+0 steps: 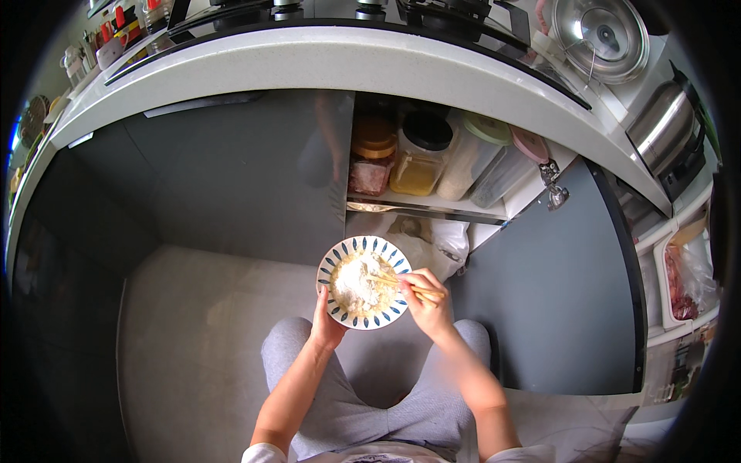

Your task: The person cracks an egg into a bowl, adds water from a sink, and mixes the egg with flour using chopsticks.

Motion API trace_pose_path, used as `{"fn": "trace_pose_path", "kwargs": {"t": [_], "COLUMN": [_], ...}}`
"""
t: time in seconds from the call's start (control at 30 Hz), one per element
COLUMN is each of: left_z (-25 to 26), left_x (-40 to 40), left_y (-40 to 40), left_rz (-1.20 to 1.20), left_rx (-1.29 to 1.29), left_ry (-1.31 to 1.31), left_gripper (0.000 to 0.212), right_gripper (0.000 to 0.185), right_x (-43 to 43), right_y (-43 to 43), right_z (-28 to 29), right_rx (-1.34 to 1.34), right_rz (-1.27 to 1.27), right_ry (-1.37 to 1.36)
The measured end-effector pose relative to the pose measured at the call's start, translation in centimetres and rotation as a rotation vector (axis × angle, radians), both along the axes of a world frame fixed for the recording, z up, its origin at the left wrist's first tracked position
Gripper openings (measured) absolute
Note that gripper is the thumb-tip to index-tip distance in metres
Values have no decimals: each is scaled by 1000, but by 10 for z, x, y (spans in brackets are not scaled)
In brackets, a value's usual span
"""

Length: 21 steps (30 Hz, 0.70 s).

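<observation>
My left hand (328,324) grips the lower left rim of a white bowl (338,315) patterned with blue leaf shapes, the thumb over the edge. White flour (354,280) is heaped inside over a wet yellowish mixture (370,307), lumpy around its border. In my right hand (427,304) I hold a pair of wooden chopsticks (383,279). Their tips reach into the flour near the bowl's middle. The bowl is held in the air above the floor, in front of my bent knees.
An open cabinet door (556,289) stands to my right. Inside the cabinet, a jar with an orange lid (373,139), a black-lidded jar (425,136) and plastic canisters (472,156) share a shelf. Plastic bags (428,243) lie below. Overhead runs the white countertop edge (324,55) with a gas hob (324,11).
</observation>
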<state>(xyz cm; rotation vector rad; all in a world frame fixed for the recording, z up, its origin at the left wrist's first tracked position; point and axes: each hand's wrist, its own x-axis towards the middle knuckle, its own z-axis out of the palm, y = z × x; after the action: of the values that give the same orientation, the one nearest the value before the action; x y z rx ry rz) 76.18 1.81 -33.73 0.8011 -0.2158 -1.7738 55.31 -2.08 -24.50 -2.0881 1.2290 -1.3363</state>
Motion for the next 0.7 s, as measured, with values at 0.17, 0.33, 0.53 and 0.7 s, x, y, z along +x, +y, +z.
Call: {"fn": "trace_pose_path", "kwargs": {"t": [0.17,0.33,0.53,0.7], "left_z": [-1,0,5,-5], "left_x": [1,-3,-3,1], "left_y": [0,1,3,1], "left_rz": [-24,-18,3,-34], "left_rx": [-26,1,63,-3], "left_ry": [-12,-27,-22,13], "left_gripper": [75,72,69,69], "right_gripper": [11,11,7,14], "right_x": [-20,-23,-29,6], "right_y": [6,1,34,29], "right_z": [31,18,11,12], "right_rx": [123,263,256,163], "right_rz": [62,193,203,426], "right_ry": [5,63,142,91]}}
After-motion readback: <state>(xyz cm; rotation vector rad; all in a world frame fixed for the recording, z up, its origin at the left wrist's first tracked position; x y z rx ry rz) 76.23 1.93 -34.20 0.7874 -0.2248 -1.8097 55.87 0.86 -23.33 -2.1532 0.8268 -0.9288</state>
